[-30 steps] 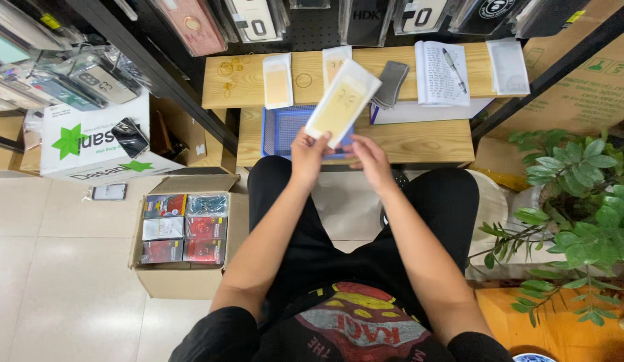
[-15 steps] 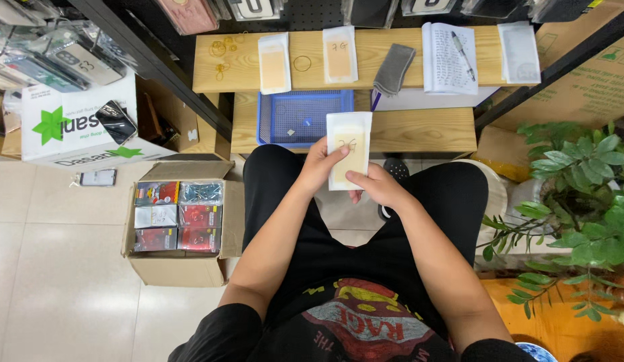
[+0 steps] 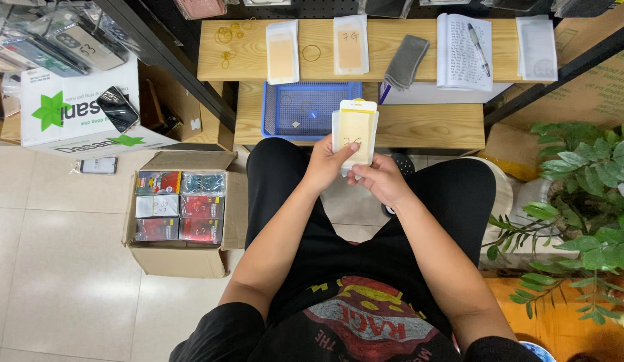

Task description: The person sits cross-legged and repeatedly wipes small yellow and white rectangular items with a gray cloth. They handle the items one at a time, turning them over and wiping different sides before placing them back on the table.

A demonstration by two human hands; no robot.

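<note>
1. Holding item: one flat cream-yellow screen-protector packet (image 3: 355, 136), upright over my lap, just short of the near edge of the lower wooden shelf (image 3: 426, 127). My left hand (image 3: 327, 161) is closed on its left edge, thumb laid across the front so the face is tipped up towards me for reading. My right hand (image 3: 377, 179) is closed under its bottom right corner, steadying it from below.

2. Cardboard box (image 3: 181, 258), on the tiled floor beside my left knee, flaps folded open. Contents: small red, white and teal packages in two tight columns, tops up, so each can be seen and reached from where I sit.

3. Blue mesh tray (image 3: 285, 110), at the left part of the lower wooden shelf, directly behind the packet. It holds a few tiny loose bits; its walls keep them from rolling off.

4. Upper wooden shelf (image 3: 385, 70), left to right: rubber bands (image 3: 226, 35) near the left corner; two more flat packets (image 3: 283, 52) lying face up and apart; grey cloth (image 3: 406, 62); open notebook (image 3: 464, 52) with a pen (image 3: 477, 49) resting on the page, kept within my right arm's reach.

5. White carton (image 3: 64, 114), far left by the rack, a black phone (image 3: 117, 108) lying on top.

6. Potted plant (image 3: 580, 194), right of my right knee.
</note>
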